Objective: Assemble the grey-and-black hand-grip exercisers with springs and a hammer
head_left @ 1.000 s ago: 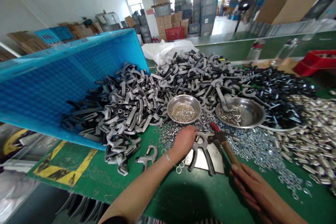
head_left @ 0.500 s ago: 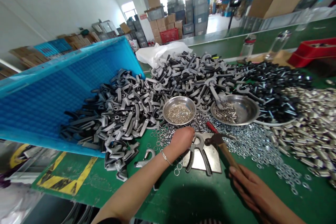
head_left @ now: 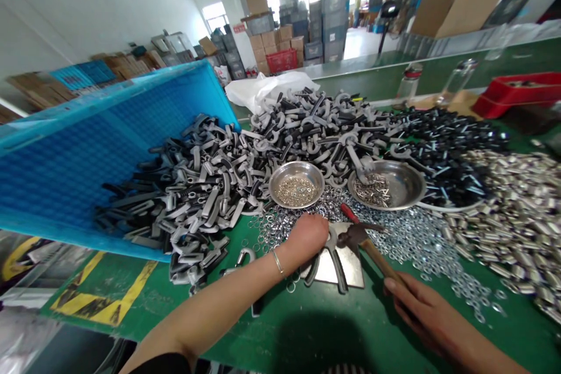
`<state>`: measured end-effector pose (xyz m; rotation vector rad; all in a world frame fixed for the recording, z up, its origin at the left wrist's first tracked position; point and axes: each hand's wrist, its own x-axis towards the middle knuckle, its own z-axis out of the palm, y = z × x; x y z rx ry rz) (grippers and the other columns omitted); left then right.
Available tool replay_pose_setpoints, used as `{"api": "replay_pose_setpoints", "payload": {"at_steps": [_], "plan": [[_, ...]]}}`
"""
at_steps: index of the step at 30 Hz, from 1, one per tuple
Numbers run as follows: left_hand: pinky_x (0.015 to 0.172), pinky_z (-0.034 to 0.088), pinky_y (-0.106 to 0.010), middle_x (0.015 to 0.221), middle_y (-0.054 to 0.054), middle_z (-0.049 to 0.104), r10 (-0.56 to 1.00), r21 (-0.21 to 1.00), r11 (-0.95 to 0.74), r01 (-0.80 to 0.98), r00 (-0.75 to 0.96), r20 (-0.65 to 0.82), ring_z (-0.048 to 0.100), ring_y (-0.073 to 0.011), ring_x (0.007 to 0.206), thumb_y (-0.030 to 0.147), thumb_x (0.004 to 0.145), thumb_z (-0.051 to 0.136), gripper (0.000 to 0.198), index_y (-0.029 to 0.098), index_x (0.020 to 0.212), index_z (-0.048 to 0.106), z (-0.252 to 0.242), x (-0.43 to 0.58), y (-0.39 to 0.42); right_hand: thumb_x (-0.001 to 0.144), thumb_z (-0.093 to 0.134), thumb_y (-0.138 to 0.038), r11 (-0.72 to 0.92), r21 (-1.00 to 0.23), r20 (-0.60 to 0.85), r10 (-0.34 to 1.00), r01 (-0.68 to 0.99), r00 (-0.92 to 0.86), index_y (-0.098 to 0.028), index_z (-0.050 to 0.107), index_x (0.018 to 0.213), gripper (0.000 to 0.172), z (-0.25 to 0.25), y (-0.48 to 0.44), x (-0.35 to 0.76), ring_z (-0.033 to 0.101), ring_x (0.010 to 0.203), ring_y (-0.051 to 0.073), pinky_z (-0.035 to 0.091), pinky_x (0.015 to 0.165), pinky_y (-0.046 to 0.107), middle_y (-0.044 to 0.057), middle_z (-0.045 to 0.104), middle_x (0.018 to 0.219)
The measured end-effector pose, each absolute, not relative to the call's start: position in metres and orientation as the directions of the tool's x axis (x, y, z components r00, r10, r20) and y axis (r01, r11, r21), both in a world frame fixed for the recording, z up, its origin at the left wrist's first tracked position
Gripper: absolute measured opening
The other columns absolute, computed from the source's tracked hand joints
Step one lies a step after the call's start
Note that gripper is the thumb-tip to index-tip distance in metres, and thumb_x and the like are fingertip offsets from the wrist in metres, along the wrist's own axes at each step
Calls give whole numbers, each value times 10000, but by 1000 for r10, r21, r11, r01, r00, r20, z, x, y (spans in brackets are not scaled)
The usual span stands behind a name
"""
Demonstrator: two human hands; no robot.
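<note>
Grey frame [head_left: 333, 239], splayed dark legs [head_left: 339, 272], left hand [head_left: 309, 234] clenching it, right hand [head_left: 414, 302] gripping hammer [head_left: 377, 256]

Left sleeve [head_left: 164, 363]: plain black cloth, dark all over, showing at the near edge with a curved hem around the arm
Left forearm [head_left: 223, 298]: bare from the sleeve hem down to the bracelet
Left wrist: one thin bracelet [head_left: 277, 262], silver-coloured, slim and rounded, a loop around the wrist; any clasp or pattern is too small to tell
Left hand [head_left: 309, 235]: bare, rounded across the back
Right forearm [head_left: 477, 342]: bare up to the near right edge of view
Right hand [head_left: 416, 301]: bare, the thumb in plain sight
Near edge, middle: dark strip [head_left: 346, 369] with pale stripes, perhaps clothing, unclear
</note>
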<state>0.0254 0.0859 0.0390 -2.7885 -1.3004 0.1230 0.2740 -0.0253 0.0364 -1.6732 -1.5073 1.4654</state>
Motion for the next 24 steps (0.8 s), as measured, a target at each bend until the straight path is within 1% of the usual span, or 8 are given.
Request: {"api": "replay_pose_setpoints", "payload": {"at_steps": [4,6,9,14,17,19,22,24], "plan": [[818,478,-387,962,-125,668,883,-30,-463,886,464,74,628,-251,899,165,978,445,232,92,1146,587,47,4,64,941,394,-631,-123,-830,-312,911,544,-271,-242,563,747,466,69,-1,280,570,614,189,474,603,299,13,576,630],[865,461,-391,970,-105,656,891,28,-448,894,443,96,603,-250,936,170,968,462,198,129,1103,602,49,-5,50,960,376,-608,-33,-804,-247,927,594,-283,-247,569,792,443,89,10,275,571,623,187,464,620,298,8,586,648],[903,436,-407,989,-95,643,869,50,-493,868,490,67,571,-260,978,160,933,514,140,154,1020,625,44,-12,36,978,335,-584,80,-731,-162,945,678,-285,-247,586,900,427,102,26,262,613,706,208,466,648,310,31,656,760],[911,417,-413,939,-82,637,856,26,-517,855,517,22,561,-256,940,113,925,503,137,153,912,633,29,-12,40,962,385,-549,138,-592,-309,871,794,-382,-223,629,868,418,81,48,246,659,740,244,486,704,355,75,709,811],[919,412,-410,952,-87,633,853,24,-522,853,521,37,557,-260,953,110,928,499,137,146,927,632,26,-12,43,990,315,-554,162,-626,-281,865,762,-415,-234,633,914,457,79,57,243,669,786,241,492,718,347,61,715,842],[918,412,-410,961,-91,633,857,30,-515,857,514,36,555,-264,959,114,931,499,137,143,935,633,26,-12,43,990,315,-543,167,-610,-256,884,775,-392,-233,628,894,451,82,60,242,669,789,249,494,710,350,62,712,831],[912,413,-409,960,-99,635,862,43,-508,860,507,27,554,-262,952,128,940,497,139,136,932,635,25,-14,42,970,363,-546,167,-560,-315,863,812,-395,-232,631,817,439,86,57,244,667,737,248,499,686,352,64,705,780],[909,411,-407,958,-97,637,858,63,-513,856,513,29,555,-259,953,139,948,496,144,137,937,639,23,-16,43,983,343,-549,168,-592,-324,845,788,-424,-243,642,846,449,86,48,248,676,743,231,510,696,335,54,716,801]]}}
